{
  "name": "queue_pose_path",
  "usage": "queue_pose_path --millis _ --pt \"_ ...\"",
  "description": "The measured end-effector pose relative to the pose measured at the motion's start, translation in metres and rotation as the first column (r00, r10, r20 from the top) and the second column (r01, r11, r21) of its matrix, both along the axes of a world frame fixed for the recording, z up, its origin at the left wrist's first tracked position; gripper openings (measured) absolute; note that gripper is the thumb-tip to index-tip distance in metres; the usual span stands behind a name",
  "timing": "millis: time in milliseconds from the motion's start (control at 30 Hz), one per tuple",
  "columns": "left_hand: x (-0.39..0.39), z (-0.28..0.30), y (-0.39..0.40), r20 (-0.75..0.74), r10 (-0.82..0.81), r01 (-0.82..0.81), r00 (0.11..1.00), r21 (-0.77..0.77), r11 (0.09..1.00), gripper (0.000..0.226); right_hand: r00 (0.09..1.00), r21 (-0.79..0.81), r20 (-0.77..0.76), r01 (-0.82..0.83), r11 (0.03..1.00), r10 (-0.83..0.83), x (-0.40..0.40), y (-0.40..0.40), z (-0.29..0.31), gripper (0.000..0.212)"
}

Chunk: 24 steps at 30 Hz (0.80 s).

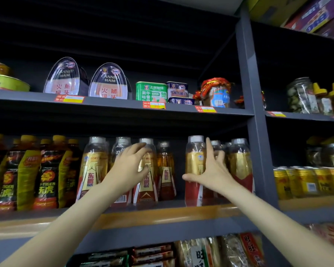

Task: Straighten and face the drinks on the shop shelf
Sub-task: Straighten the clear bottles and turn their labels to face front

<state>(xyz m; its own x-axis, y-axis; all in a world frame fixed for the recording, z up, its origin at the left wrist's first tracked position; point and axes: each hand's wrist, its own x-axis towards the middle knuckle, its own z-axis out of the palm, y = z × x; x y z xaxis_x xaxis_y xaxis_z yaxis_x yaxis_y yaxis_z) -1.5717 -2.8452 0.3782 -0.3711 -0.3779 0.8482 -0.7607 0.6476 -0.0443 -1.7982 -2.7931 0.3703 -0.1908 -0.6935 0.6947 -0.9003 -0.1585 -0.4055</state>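
- Head view: the person reaches with both hands to the gold-label bottles on the middle shelf (162, 214), which stand between the dark tiger-label bottles (46, 176) on the left and the grey upright post (258, 151) on the right.
- The left hand (129, 166) lies over a bottle in the left group (146, 170), its fingers curled loosely at the bottle's shoulder; whether they really grip it, one cannot tell.
- The right hand (210, 170) has spread, straight fingers and rests against the bottle with the white cap (195, 166), the thumb across the label; it clamps nothing.
- The two hands are apart, with a gap in the row between them.
- The bottles look full, so probably rather heavy. The plastic is likely stiff enough, but the glossy wrap may be slippery. The best hold seems the wide body under the shoulder, then turning it until the label faces out.
- Hidden or unclear: the bottles behind the right hand, the back rows in the dark, and the blurred fingertips. The cans (307, 182) at the right are out of focus.
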Motion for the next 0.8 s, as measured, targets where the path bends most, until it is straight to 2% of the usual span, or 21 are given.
queue_pose_path --millis 100,167,267,400,533,600,733,800 --pt "0.001 0.001 -0.014 0.058 -0.012 0.016 0.998 -0.072 0.997 0.056 0.974 0.004 -0.2 -0.107 0.994 0.106 -0.025 0.01 0.027 0.117" --pt "-0.002 0.0 -0.021 0.091 -0.019 0.03 0.996 -0.125 0.992 0.062 0.912 0.117 -0.361 -0.162 0.98 0.194 -0.036 0.011 0.042 0.12" --pt "-0.008 -0.004 -0.035 0.093 0.022 -0.004 0.995 -0.186 0.983 0.074 0.873 0.191 -0.427 -0.167 0.967 0.235 -0.035 -0.001 0.046 0.116" --pt "-0.005 -0.008 -0.05 0.03 0.103 -0.094 0.994 -0.211 0.973 0.068 0.882 0.141 -0.456 -0.062 0.988 0.12 -0.023 -0.034 0.042 0.112" --pt "-0.001 -0.011 -0.052 0.059 0.194 -0.179 0.979 -0.196 0.964 0.074 0.869 0.157 -0.494 0.118 0.981 -0.025 -0.011 -0.076 0.041 0.11" --pt "0.0 -0.012 -0.052 0.072 0.236 -0.222 0.969 -0.161 0.962 0.078 0.827 0.148 -0.552 0.229 0.962 -0.112 -0.007 -0.09 0.043 0.107" --pt "0.004 -0.013 -0.05 0.099 0.256 -0.244 0.961 -0.119 0.962 0.079 0.669 0.054 -0.692 0.422 0.905 -0.272 -0.002 -0.107 0.047 0.103" --pt "0.004 -0.015 -0.051 0.111 0.261 -0.248 0.959 -0.119 0.961 0.08 0.673 0.066 -0.694 0.415 0.907 -0.258 -0.002 -0.109 0.049 0.105"
